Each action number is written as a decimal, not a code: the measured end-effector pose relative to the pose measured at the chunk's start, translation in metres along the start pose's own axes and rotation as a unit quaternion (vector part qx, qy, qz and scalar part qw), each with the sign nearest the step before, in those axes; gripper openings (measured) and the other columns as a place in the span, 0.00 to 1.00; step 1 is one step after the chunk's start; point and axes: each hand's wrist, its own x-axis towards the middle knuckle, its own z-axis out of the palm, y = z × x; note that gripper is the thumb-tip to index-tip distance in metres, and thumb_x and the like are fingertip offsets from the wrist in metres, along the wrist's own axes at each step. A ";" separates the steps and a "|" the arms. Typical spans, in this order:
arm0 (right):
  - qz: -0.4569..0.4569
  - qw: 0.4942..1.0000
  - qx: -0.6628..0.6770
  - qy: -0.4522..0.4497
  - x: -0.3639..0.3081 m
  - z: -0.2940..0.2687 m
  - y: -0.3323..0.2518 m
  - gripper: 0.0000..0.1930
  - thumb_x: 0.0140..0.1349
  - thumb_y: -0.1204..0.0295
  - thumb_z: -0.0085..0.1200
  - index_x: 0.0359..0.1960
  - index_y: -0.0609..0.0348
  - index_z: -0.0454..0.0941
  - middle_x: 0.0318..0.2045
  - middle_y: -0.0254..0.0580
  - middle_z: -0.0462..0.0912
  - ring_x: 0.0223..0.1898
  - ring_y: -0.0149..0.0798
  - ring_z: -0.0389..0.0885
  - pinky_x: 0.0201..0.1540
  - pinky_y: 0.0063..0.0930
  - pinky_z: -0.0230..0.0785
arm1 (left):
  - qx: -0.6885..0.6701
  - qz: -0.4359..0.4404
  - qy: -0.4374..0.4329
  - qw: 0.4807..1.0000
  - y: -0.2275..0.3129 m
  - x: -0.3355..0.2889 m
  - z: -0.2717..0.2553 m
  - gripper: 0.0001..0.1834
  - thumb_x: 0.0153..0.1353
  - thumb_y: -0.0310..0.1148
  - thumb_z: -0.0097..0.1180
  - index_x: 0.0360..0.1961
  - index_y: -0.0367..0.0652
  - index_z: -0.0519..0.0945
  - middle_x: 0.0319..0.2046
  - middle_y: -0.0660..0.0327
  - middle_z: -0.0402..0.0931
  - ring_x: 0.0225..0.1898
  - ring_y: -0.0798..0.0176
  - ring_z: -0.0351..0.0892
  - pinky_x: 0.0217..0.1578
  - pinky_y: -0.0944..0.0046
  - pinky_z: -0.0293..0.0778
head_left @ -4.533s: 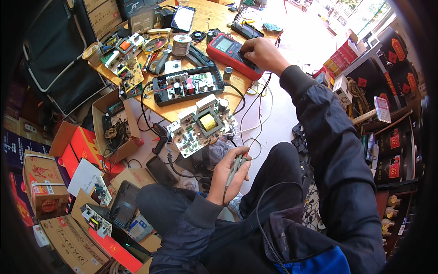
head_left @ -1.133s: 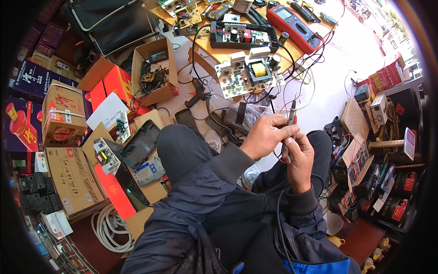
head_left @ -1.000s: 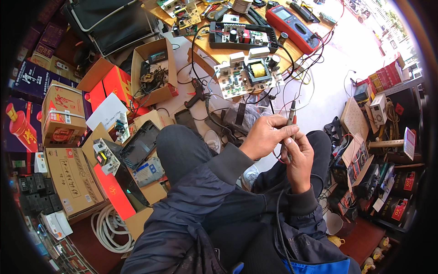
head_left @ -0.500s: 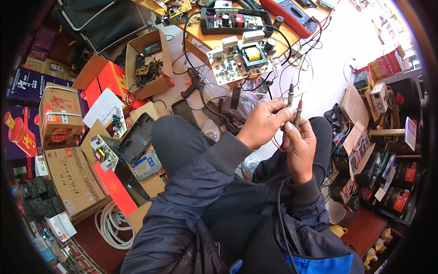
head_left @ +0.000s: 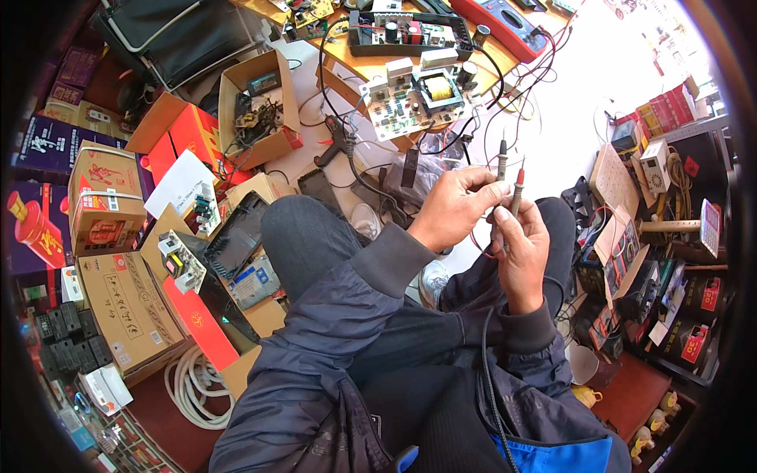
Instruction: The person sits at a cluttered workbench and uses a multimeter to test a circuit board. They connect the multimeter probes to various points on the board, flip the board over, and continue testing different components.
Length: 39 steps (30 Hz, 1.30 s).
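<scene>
Above my knees, my two hands are close together, each closed on a multimeter probe. My left hand (head_left: 456, 211) pinches the black-tipped probe (head_left: 502, 160) between thumb and fingers, its metal point upward. In my right hand (head_left: 523, 251) is the red-tipped probe (head_left: 518, 188), also pointing up and standing just to the right of the other. The red multimeter (head_left: 498, 25) lies at the far edge of the table, with leads at its near end. Between it and my hands, a circuit board (head_left: 386, 118) with a yellow-wound transformer sits at the table's near edge.
Another board lies in a black case (head_left: 371, 49) on the wooden table (head_left: 337, 61). A dark pistol-shaped tool (head_left: 337, 142) and loose cables are beyond my knees. Cartons (head_left: 126, 311) crowd the left, with coiled white cable (head_left: 188, 398). Shelves of boxes (head_left: 684, 335) stand at right.
My hands keep the same hold on both probes, with only a slight shift. The table and circuit board appear a little higher in the view.
</scene>
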 end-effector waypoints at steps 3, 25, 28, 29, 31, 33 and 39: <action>0.001 1.000 0.002 0.001 -0.001 0.001 -0.001 0.10 0.76 0.75 0.60 0.54 0.64 0.76 0.35 0.36 0.86 0.22 0.17 0.69 0.22 0.14 0.60 | 0.006 0.003 0.001 1.000 0.002 -0.001 0.001 0.13 0.76 0.35 0.62 0.48 0.33 0.87 0.39 0.64 0.87 0.40 0.75 0.80 0.42 0.69 0.77; -0.001 1.000 -0.010 0.017 0.000 0.004 -0.002 0.08 0.77 0.76 0.57 0.53 0.65 0.78 0.26 0.28 0.77 0.20 0.19 0.68 0.22 0.15 0.58 | -0.032 -0.008 0.000 0.999 0.006 -0.003 0.003 0.11 0.75 0.33 0.64 0.45 0.34 0.87 0.36 0.65 0.86 0.38 0.75 0.81 0.40 0.69 0.77; -0.005 1.000 -0.014 0.016 0.000 0.004 -0.001 0.08 0.77 0.76 0.57 0.53 0.65 0.77 0.26 0.28 0.77 0.20 0.19 0.69 0.23 0.15 0.58 | -0.034 -0.008 0.000 0.999 0.005 -0.002 0.003 0.12 0.75 0.33 0.63 0.48 0.33 0.87 0.39 0.63 0.88 0.40 0.74 0.83 0.43 0.68 0.79; -0.004 1.000 -0.012 0.019 0.000 0.004 -0.001 0.08 0.77 0.76 0.57 0.53 0.65 0.77 0.26 0.29 0.77 0.21 0.19 0.69 0.23 0.15 0.58 | -0.037 -0.006 0.001 0.999 0.005 -0.002 0.003 0.12 0.75 0.33 0.63 0.48 0.33 0.87 0.40 0.62 0.88 0.41 0.74 0.83 0.43 0.68 0.79; -0.006 1.000 -0.015 0.018 0.000 0.004 -0.001 0.09 0.77 0.76 0.57 0.54 0.65 0.77 0.27 0.29 0.77 0.21 0.19 0.69 0.23 0.15 0.58 | -0.039 -0.005 0.001 0.999 0.004 -0.001 0.003 0.12 0.75 0.32 0.63 0.50 0.33 0.86 0.41 0.62 0.88 0.42 0.73 0.84 0.45 0.67 0.80; -0.006 1.000 -0.016 0.017 0.000 0.004 0.000 0.09 0.77 0.76 0.58 0.54 0.65 0.77 0.28 0.29 0.78 0.21 0.18 0.69 0.23 0.14 0.59 | -0.035 -0.003 0.000 0.999 0.003 -0.001 0.003 0.12 0.76 0.32 0.62 0.50 0.32 0.86 0.41 0.61 0.88 0.43 0.72 0.84 0.46 0.67 0.81; -0.008 1.000 -0.017 0.002 0.001 0.003 0.001 0.10 0.76 0.75 0.60 0.55 0.65 0.77 0.29 0.28 0.78 0.22 0.18 0.70 0.23 0.13 0.59 | -0.042 -0.012 -0.009 0.999 0.000 -0.001 0.000 0.13 0.76 0.31 0.61 0.53 0.31 0.84 0.43 0.59 0.88 0.44 0.71 0.85 0.46 0.66 0.81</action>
